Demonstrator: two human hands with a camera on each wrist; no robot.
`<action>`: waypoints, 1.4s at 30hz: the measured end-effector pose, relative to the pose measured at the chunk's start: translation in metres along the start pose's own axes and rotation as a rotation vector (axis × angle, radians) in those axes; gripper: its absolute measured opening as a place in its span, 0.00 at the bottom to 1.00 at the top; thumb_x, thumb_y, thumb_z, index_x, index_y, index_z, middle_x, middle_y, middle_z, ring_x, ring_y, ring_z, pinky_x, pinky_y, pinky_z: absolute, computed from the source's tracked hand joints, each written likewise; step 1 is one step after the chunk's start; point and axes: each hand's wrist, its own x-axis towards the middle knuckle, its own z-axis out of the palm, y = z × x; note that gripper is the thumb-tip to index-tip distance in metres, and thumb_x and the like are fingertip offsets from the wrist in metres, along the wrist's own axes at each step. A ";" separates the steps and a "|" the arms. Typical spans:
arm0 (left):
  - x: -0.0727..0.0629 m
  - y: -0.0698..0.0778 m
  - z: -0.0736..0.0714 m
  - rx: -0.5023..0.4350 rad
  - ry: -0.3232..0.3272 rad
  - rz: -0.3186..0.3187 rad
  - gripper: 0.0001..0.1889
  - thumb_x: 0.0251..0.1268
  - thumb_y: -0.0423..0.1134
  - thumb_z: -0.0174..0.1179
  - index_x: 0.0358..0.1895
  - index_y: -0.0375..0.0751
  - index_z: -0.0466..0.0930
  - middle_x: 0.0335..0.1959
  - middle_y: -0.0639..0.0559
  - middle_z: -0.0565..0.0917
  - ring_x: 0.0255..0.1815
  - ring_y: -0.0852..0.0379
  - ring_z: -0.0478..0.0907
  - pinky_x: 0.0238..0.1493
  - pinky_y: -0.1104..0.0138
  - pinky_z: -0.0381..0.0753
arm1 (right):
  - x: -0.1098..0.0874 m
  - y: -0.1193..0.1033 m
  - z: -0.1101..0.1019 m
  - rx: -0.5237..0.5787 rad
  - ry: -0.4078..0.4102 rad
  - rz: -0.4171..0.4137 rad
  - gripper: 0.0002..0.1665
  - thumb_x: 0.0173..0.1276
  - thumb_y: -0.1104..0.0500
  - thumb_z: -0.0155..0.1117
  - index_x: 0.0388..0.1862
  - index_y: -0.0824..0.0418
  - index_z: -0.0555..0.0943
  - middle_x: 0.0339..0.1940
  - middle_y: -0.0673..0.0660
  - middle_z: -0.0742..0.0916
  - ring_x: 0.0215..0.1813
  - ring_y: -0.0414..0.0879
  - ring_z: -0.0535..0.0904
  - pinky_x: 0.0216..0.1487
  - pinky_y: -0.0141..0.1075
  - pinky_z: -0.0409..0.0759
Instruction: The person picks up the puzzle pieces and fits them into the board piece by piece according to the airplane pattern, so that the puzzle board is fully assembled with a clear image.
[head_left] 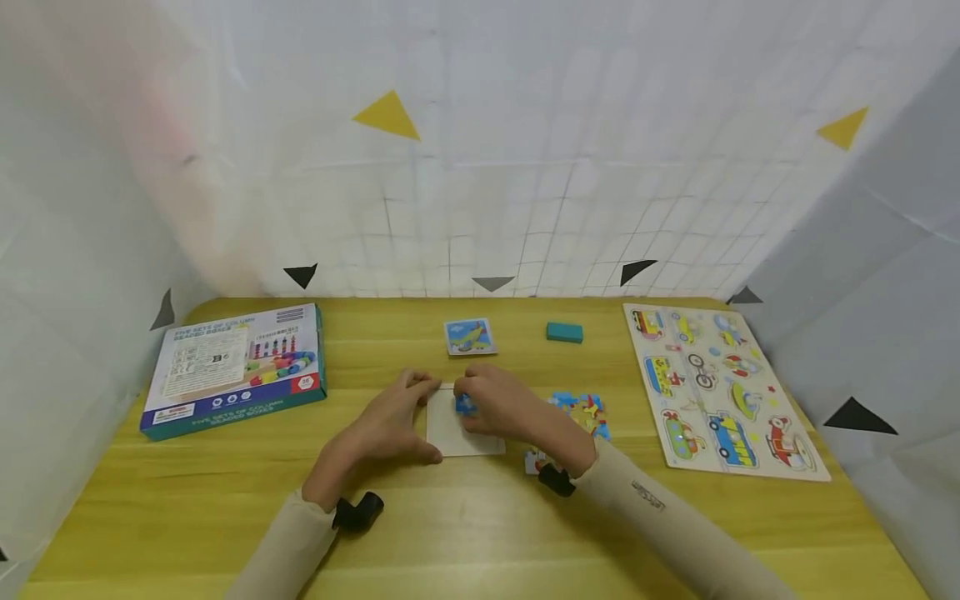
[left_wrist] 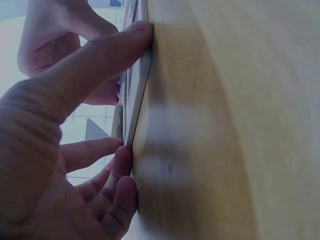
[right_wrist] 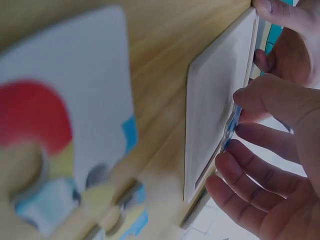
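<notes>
A shallow pale wooden puzzle tray point(head_left: 447, 435) with a raised rim lies flat in the middle. My left hand point(head_left: 386, 421) holds it by its left side, thumb at the near corner and fingers at the far corner; the left wrist view shows the thumb point(left_wrist: 107, 62) against the tray's edge point(left_wrist: 140, 82). Over the tray, my right hand point(head_left: 498, 404) pinches a blue jigsaw piece point(head_left: 465, 405) between thumb and fingers. In the right wrist view that piece point(right_wrist: 232, 124) is tilted at the tray's far part; whether it touches the bottom cannot be told.
Several loose jigsaw pieces point(head_left: 583, 408) lie right of the tray, partly behind my right forearm. Beyond the tray sit a picture card point(head_left: 470, 337) and a teal block point(head_left: 564, 332). A bead-set box point(head_left: 236, 367) is at left, a vehicle puzzle board point(head_left: 723, 392) at right.
</notes>
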 end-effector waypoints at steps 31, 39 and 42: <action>0.004 -0.002 -0.004 0.042 -0.010 0.011 0.53 0.37 0.55 0.84 0.72 0.45 0.69 0.67 0.51 0.64 0.59 0.52 0.70 0.62 0.55 0.71 | 0.023 -0.012 0.008 0.039 0.026 -0.024 0.18 0.67 0.59 0.71 0.54 0.61 0.84 0.36 0.53 0.80 0.33 0.44 0.73 0.35 0.36 0.74; 0.003 -0.002 -0.004 0.026 -0.017 0.020 0.53 0.38 0.55 0.83 0.71 0.39 0.69 0.68 0.50 0.64 0.59 0.53 0.70 0.63 0.55 0.71 | 0.027 -0.012 0.010 0.061 0.041 -0.050 0.16 0.66 0.60 0.72 0.52 0.59 0.85 0.35 0.53 0.81 0.33 0.43 0.73 0.34 0.36 0.73; 0.003 -0.002 -0.004 0.021 -0.020 0.015 0.54 0.38 0.55 0.83 0.72 0.40 0.68 0.68 0.51 0.63 0.59 0.53 0.70 0.62 0.56 0.72 | 0.027 -0.012 0.010 0.069 0.039 -0.047 0.16 0.66 0.61 0.72 0.52 0.59 0.85 0.36 0.54 0.81 0.33 0.44 0.73 0.35 0.36 0.73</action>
